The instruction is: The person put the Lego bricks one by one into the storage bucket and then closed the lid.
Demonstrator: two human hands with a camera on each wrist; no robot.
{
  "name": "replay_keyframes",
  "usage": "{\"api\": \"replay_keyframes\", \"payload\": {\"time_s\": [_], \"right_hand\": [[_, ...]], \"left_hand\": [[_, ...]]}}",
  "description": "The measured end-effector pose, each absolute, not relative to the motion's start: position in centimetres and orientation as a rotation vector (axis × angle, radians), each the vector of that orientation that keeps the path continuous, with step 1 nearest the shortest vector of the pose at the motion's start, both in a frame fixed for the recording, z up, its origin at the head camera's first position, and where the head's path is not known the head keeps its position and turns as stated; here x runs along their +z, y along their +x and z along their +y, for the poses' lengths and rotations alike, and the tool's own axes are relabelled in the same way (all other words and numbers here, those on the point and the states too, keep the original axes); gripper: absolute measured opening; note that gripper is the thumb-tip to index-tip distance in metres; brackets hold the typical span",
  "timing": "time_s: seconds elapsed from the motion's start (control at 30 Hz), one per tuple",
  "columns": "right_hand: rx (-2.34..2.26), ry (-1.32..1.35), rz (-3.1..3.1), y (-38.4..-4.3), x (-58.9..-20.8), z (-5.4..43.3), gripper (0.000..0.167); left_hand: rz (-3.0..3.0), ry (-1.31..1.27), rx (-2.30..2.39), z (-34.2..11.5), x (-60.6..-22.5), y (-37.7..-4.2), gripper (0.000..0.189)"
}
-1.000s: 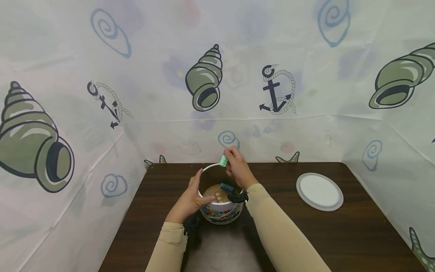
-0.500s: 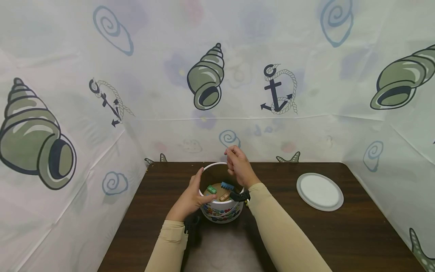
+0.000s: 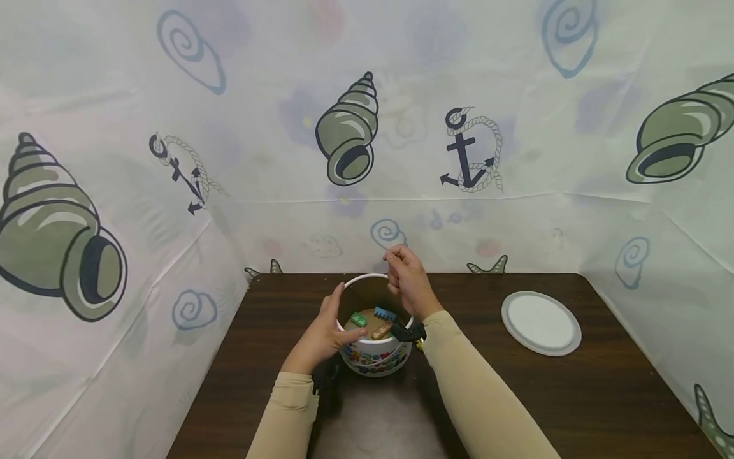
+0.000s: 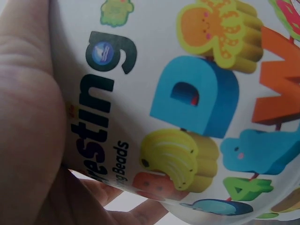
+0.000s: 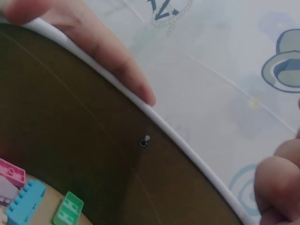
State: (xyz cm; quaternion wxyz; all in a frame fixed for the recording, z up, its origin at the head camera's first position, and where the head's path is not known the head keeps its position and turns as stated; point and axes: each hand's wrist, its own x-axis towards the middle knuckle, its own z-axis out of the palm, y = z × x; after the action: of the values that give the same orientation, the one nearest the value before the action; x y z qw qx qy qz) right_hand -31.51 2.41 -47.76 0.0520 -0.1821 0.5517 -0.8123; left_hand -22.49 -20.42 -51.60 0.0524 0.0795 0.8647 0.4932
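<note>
My bucket (image 3: 375, 357) stands upright near the table's front edge, a white tub printed with bright letters and animals, brown inside. On its bottom lie a green brick (image 3: 358, 319), a blue one (image 3: 383, 313) and a tan one (image 3: 381, 332); perhaps a pink one too, half hidden.

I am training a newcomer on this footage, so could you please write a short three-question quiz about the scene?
1. True or false: the left hand holds the side of the bucket.
2. Where does the green brick lie? A) on the plate B) inside the bucket C) in the right hand's grip
3. What white thing lies on the table to the right of the bucket?

Key: 1 true; 2 B; 3 the plate. The right hand is empty above the rim.
</note>
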Motion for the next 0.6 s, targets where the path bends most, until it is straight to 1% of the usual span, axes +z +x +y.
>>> {"api": "replay_keyframes", "payload": {"time_s": [0.17,0.2,0.37,0.47,0.6], "right_hand": [[-2.6,-0.667,1.635,-30.9,-47.9,2.6,0.04],[-2.633,-0.685,1.623,-30.8,-47.9,2.7,0.039],[-2.796,-0.717,1.606,-30.2,-48.6,3.4,0.025],[-2.843,-0.687,1.587,-29.2,-49.3,3.9,0.025],[-2.856,-0.67,1.519,-27.8,-49.9,4.6,0.03]], "left_hand": [[2.649,0.239,1.486,-20.5,-51.6,-22.5,0.127],[2.652,0.239,1.483,-20.4,-51.6,-22.5,0.127],[2.656,0.25,1.479,-20.2,-51.7,-22.7,0.126],[2.648,0.24,1.46,-20.2,-51.8,-22.5,0.127],[2.644,0.212,1.466,-20.3,-51.7,-22.3,0.128]]}}
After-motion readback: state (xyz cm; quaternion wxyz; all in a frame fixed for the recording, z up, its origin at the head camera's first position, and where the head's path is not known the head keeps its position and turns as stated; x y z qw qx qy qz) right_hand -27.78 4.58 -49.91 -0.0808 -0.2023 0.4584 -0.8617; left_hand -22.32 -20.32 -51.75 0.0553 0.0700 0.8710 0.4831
